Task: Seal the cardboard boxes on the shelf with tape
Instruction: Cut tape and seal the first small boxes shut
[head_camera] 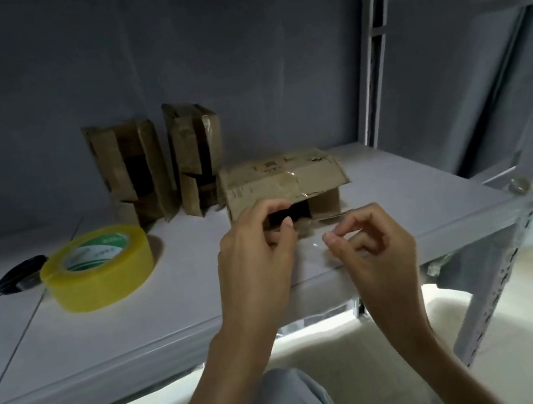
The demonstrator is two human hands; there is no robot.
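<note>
Flat cardboard box [284, 180] lies mid-shelf [104, 329], near end open. L hand [254, 248] pinches its flap; R hand [368, 242] pinches a clear tape strip [326, 218], hard to make out. Tape roll [97, 268] w/ scissors [10, 276] left, partly cut off. Two upright boxes [162, 162] far.

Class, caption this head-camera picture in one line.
Both hands stretch clear tape strip before flat brown cardboard box on grey shelf.
</note>
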